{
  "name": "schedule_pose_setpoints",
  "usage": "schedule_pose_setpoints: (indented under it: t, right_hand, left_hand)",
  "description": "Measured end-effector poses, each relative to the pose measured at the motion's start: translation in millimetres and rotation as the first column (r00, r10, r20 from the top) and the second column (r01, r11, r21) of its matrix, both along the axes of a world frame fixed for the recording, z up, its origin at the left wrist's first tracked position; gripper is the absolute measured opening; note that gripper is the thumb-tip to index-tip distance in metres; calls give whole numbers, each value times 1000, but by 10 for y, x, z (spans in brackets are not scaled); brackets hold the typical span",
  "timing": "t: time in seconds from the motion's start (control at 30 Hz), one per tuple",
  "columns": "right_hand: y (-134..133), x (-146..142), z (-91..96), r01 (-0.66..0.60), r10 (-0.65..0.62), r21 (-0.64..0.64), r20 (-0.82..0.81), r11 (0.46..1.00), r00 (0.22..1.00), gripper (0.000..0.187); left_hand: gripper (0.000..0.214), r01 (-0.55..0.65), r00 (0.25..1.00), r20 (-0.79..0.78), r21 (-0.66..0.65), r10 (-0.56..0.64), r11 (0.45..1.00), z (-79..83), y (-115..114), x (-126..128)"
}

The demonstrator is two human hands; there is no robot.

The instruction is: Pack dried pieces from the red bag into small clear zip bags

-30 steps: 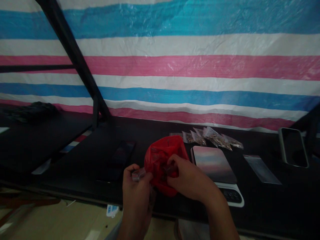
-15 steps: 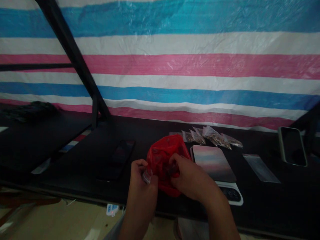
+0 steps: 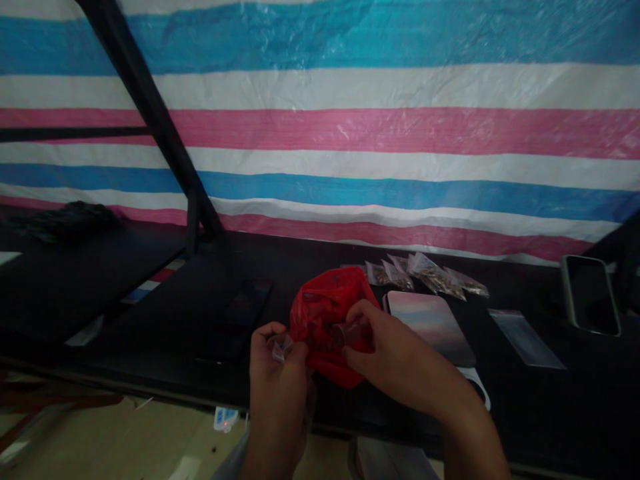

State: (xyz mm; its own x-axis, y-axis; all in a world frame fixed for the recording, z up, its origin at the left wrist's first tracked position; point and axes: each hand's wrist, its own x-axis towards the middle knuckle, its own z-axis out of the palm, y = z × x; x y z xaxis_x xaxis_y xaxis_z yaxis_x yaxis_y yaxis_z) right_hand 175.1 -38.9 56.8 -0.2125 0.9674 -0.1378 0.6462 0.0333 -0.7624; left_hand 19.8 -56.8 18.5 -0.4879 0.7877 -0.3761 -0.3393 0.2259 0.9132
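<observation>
The right hand (image 3: 385, 343) is over the near right part of the open red bag (image 3: 313, 300), its fingers closed on what looks like a small clear cup (image 3: 344, 333). The left hand (image 3: 277, 383) is just beside the red bag's left rim, fingers pinching a clear plastic bag (image 3: 281, 348); whether its mouth is open cannot be told. The red bag sits on the worktop (image 3: 165, 327), left of the scale (image 3: 433, 323).

To do this well, I would keep the cup level and over the red bag, so that anything spilled drops back inside. The left fingers would do best to spread the small bag's mouth and hold it close to the cup's lip, with a slow tilt rather than a jerk. The thin film could fold shut, so a firm pinch on one edge should help.

Compared with half a second ago, the cup shows clearly between the right fingers, where only a dim shape was visible. The left hand has shifted slightly left, and the right forearm now hides the scale's buttons. The filled packets (image 3: 433, 275) at the far side look unmoved.
</observation>
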Motion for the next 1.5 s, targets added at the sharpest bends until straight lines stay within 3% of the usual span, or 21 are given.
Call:
schedule_pose_setpoints:
  t: [0.17, 0.37, 0.63, 0.87, 1.0, 1.1, 1.23, 1.33, 1.5]
  right_hand:
    - [0, 19, -11, -17, 17, -21, -32, 1000, 999, 26]
    - [20, -87, -38, 19, -19, -2, 65, 1000, 998, 25]
    - [95, -226, -136, -37, 38, -25, 46, 999, 998, 22]
    - [175, -9, -252, 52, -49, 69, -48, 996, 998, 20]
    - [244, 19, -312, 116, -108, 128, -66, 985, 992, 24]
    - [231, -22, -223, 158, -128, 192, -159, 969, 979, 28]
    - [91, -86, 23, 90, -15, 235, -302, 968, 953, 24]
    - [-20, -131, 131, 7, 51, 245, -230, 970, 972, 24]
    - [-58, -201, 122, -53, 91, 301, -114, 952, 989, 34]
  left_hand:
    - [45, -11, 1000, -18, 22, 12, 1000, -28, 7, -2]
    - [43, -46, 998, -31, 89, 49, 995, -72, 37, 26]
    - [37, 5, 974, -222, 229, 47, 973, -278, 85, 15]
    - [29, 43, 896, -415, 434, 157, 900, -202, 108, 45]
    - [34, 68, 837, -502, 490, 218, 869, -243, 136, 39]
    - [41, 113, 814, -547, 483, 198, 868, -294, 140, 29]
    - [46, 211, 823, -562, 441, 85, 872, -357, 144, 37]
    - [51, 260, 845, -535, 418, 5, 871, -416, 161, 38]
    - [59, 289, 846, -533, 432, -17, 854, -477, 189, 11]
